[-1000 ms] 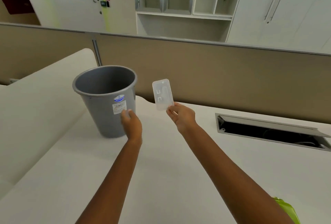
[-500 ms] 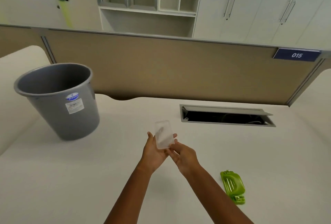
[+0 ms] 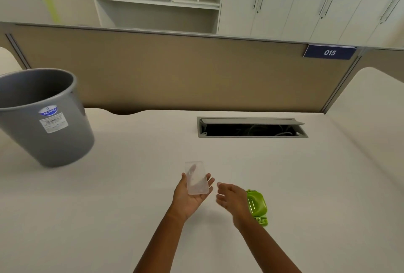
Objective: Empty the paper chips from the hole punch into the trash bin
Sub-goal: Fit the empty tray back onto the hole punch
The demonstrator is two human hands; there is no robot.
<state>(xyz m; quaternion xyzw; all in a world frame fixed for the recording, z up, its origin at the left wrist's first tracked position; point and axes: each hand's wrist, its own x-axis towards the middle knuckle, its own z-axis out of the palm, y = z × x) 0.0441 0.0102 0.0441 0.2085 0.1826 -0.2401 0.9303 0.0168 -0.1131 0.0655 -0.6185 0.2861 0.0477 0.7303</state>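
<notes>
My left hand holds the clear plastic chip tray of the hole punch, palm up, above the white desk. My right hand is just right of it, fingers apart and holding nothing. The green hole punch lies on the desk right behind my right hand, partly hidden by it. The grey trash bin stands at the far left of the desk, well apart from both hands. I cannot see any chips in the tray.
An open cable slot is cut into the desk at the back, right of centre. A beige partition with a blue "015" sign closes off the desk's far edge.
The tray came back from beside the bin toward me and passed from my right hand to my left. My right hand let go and moved right toward the green punch.
</notes>
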